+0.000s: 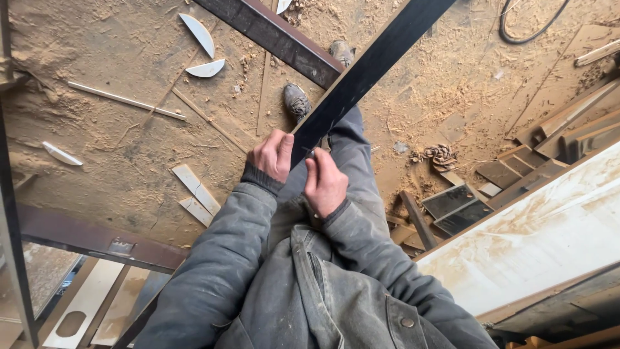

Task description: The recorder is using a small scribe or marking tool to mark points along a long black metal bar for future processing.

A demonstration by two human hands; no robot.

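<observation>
1. Hands meet at the near end of a long dark board (368, 68): the left hand (273, 155) is curled around its edge with the fingers folded over, and the right hand (325, 183) pinches the same end with thumb and fingers pressed together.
2. Board's long axis runs on a slant, from the hands at centre up and away to the upper right, where it leaves the view; it is held above the person's legs and the dusty shoes (296, 101).
3. Sawdust covers the floor (129, 129), strewn with pale curved offcuts (197, 33) and thin wooden strips (126, 101).
4. Dark panels (455, 207) lie to the right, near a pale dusty worktop (549, 239).
5. No package, label or sign can be made out.
</observation>
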